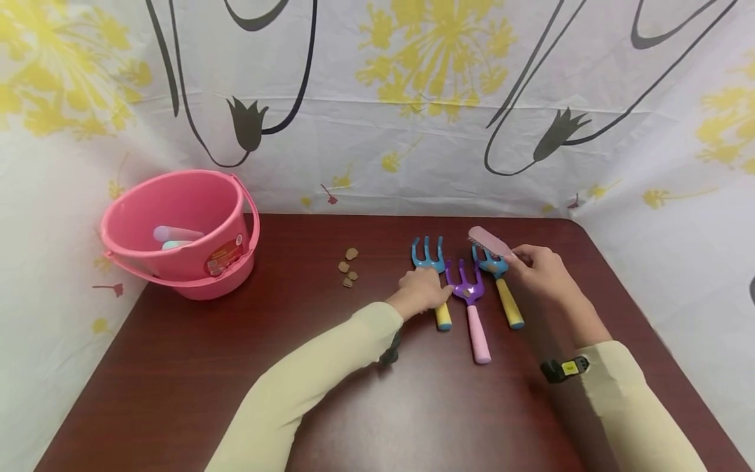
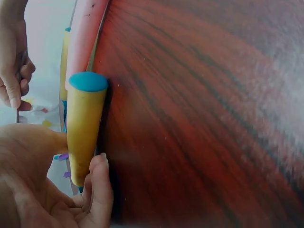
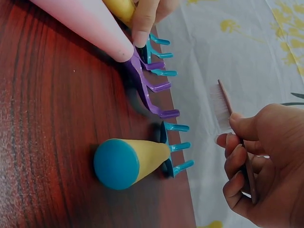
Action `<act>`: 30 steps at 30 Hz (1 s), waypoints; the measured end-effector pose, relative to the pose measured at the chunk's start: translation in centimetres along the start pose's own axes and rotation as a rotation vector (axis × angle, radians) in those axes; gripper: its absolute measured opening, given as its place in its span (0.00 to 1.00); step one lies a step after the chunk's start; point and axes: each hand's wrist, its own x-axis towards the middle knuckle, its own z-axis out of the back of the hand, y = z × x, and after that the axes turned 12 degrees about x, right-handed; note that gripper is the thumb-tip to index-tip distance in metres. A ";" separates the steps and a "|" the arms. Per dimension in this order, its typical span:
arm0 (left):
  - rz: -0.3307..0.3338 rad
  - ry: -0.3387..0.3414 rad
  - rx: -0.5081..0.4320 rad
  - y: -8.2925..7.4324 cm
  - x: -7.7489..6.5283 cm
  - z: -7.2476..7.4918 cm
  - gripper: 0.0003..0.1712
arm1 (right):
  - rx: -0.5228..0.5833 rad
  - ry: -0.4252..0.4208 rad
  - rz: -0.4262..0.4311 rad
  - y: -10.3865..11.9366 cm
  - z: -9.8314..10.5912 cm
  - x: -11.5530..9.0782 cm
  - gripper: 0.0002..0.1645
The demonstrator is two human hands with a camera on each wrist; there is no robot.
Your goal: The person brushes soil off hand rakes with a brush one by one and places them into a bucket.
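My left hand (image 1: pixel 421 292) is at the left blue toy garden fork (image 1: pixel 428 263), thumb and fingers on opposite sides of its yellow handle (image 2: pixel 85 133). Beside it lies a purple toy fork (image 1: pixel 468 290) with a pink handle. Further right is a second blue toy fork (image 1: pixel 508 305), also yellow-handled. Over that one's tines, my right hand (image 1: pixel 545 272) holds a pink brush (image 1: pixel 488 240) by its handle. The brush's pale bristles (image 3: pixel 219 105) show in the right wrist view, with the fingers curled round the handle.
A pink bucket (image 1: pixel 215 239) stands at the back left, with a lilac item (image 1: pixel 177 234) and a pale turquoise item inside. Several small brown pieces (image 1: pixel 351 254) lie left of the forks. Patterned white cloth (image 1: pixel 377 164) hangs behind the dark wooden table (image 1: pixel 236 354).
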 end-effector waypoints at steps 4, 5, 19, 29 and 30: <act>0.009 -0.018 -0.026 0.0 0.0 -0.4 0.23 | 0.002 0.008 -0.001 -0.1 -0.1 -0.1 0.21; 0.012 -0.021 -0.034 0.1 0.0 -0.5 0.22 | 0.005 0.009 0.000 -0.1 -0.1 -0.1 0.20; 0.007 -0.037 -0.397 2.8 0.0 0.0 0.18 | 0.026 0.012 0.031 -0.3 -0.3 0.1 0.21; 0.020 0.092 -0.931 4.7 -1.4 0.3 0.18 | 0.028 0.018 0.030 0.7 -0.3 1.1 0.21; 0.018 0.098 -0.972 4.9 -1.4 0.4 0.18 | 0.030 0.017 0.032 0.9 -0.4 1.3 0.21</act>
